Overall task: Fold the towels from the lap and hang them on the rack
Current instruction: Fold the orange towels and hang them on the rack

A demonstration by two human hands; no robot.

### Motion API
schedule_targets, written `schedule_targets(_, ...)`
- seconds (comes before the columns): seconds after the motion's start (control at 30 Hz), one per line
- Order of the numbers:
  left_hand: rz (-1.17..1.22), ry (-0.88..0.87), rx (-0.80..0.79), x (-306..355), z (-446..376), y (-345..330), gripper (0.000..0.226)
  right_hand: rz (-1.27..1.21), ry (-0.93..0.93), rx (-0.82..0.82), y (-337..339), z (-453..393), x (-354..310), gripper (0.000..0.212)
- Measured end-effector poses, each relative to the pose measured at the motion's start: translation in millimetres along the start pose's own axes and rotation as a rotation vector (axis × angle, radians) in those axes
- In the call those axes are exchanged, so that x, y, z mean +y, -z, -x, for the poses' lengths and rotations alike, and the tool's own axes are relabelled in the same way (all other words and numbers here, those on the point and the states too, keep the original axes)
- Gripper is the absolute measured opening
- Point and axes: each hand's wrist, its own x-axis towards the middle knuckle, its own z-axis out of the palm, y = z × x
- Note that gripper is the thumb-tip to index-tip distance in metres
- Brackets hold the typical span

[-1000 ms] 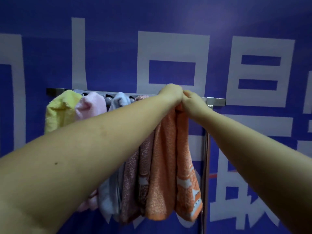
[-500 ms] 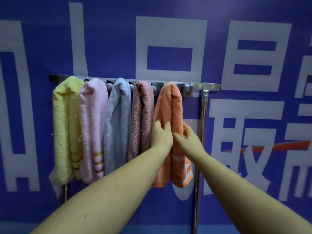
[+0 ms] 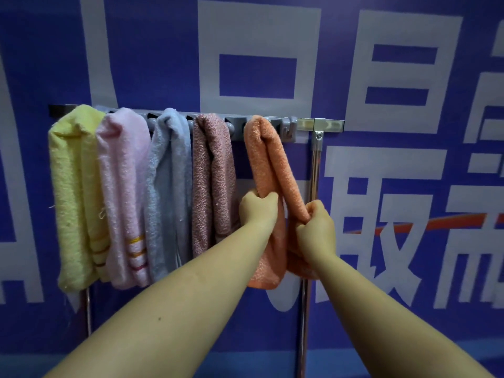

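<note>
Presently catalogued: one orange towel (image 3: 268,162), draped over a hook of the rack (image 3: 305,123), its two halves hanging down with the long axis near vertical, leaning slightly outward at the bottom. Both hands are on it, about midway down, level with each other.

Left hand (image 3: 257,207): curled around the left half, fingers wrapped from behind. Right hand (image 3: 316,222): fisted around the right half, just beside the left hand (a narrow gap of towel between them). Neither is nearer than the other; the towel runs up from both grips to the hook above and drops below the wrists to its lower hems.

Judgement: the coming move is probably a downward tug or smoothing along that vertical axis, to even the two halves.

To the left of the left hand, hung in a row on the same rack: mauve towel (image 3: 212,181), grey-blue towel (image 3: 170,186), pink towel (image 3: 122,192), yellow towel (image 3: 72,197). To the right of the right hand: the rack's upright metal post (image 3: 315,170).

Behind everything: a blue banner (image 3: 163,50) with large white characters. No lap or further towels in view.
</note>
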Motion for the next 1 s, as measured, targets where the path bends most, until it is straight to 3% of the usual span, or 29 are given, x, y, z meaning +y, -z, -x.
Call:
schedule_targets(0.1, 0.077, 0.029, -0.046, -7.5, 10.6, -9.8, 0.007, 0.054, 0.008, 0.008, 15.4, -8.4, 5.2, 0.021)
schedule_targets(0.27, 0.013, 0.123, -0.044, -35.7, 24.1, -7.2, 0.030, 0.086, 0.022, -0.027, 30.3, -6.9, 2.8, 0.013)
schedule_targets(0.33, -0.043, 0.096, -0.024, -47.4, 34.7, 1.2, 0.039, 0.072, 0.009, -0.070, 28.1, 2.7, 1.5, 0.025)
schedule_targets(0.47, -0.241, 0.029, -0.086, -71.5, 58.9, 19.7, 0.032, 0.055, 0.059, -0.137, 6.8, 31.2, 4.5, 0.049)
schedule_targets(0.63, -0.451, -0.026, -0.274, -100.4, 73.6, 38.7, 0.034, 0.023, 0.029, -0.299, -22.5, 69.3, 11.4, 0.027)
schedule_targets(0.73, -0.569, -0.078, -0.398, -102.6, 76.6, 54.3, 0.024, 0.099, 0.027, -0.380, -23.8, 80.5, 12.7, 0.038)
schedule_targets(0.9, -0.816, -0.223, -0.575, -91.4, 84.7, 83.1, 0.069, 0.206, 0.021, -0.424, -8.2, 96.8, 11.2, 0.053)
schedule_targets(1.0, -1.025, -0.349, -0.657, -93.4, 95.4, 106.9, 0.072, 0.380, 0.068, -0.448, -1.6, 117.7, 8.9, 0.055)
